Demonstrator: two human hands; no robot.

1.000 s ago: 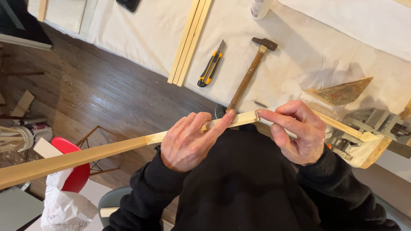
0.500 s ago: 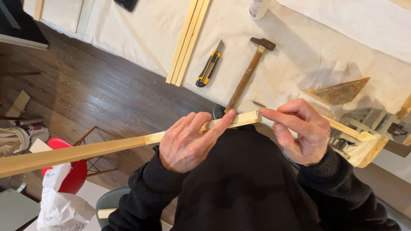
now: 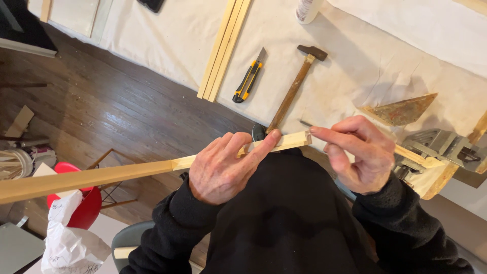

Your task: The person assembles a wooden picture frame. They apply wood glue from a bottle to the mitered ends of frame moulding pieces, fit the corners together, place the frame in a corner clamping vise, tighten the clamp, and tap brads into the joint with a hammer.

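Wooden strip (image 3: 127, 175) lies pinched in the left hand's (image 3: 220, 170) grip; right hand (image 3: 357, 155) fingertips touch its end.

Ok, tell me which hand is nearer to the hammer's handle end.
Left. The left hand grips the wooden strip, fingertips just beside the hammer handle's end; the right hand sits farther right.

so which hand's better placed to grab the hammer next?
Right, probably. The left hand grips the long wooden strip and carries it; letting go would drop it. The right hand only has fingertips at the strip's end, so it looks freer, and the hammer lies within similar range.
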